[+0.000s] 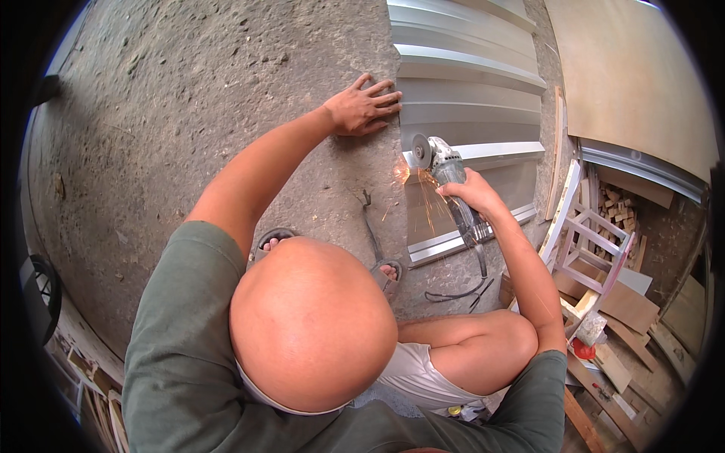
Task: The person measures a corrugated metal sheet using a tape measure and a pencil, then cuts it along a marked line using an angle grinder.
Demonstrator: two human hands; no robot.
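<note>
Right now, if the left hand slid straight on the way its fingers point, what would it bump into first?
Most likely the edge of the ribbed metal sheet. The left hand is right beside it and may already be touching; the picture doesn't make that certain.

right hand [471, 193] grips a sparking grinder [447, 167] over ribbed metal sheet [468, 92], left hand [362, 108] spread beside its edge.
</note>
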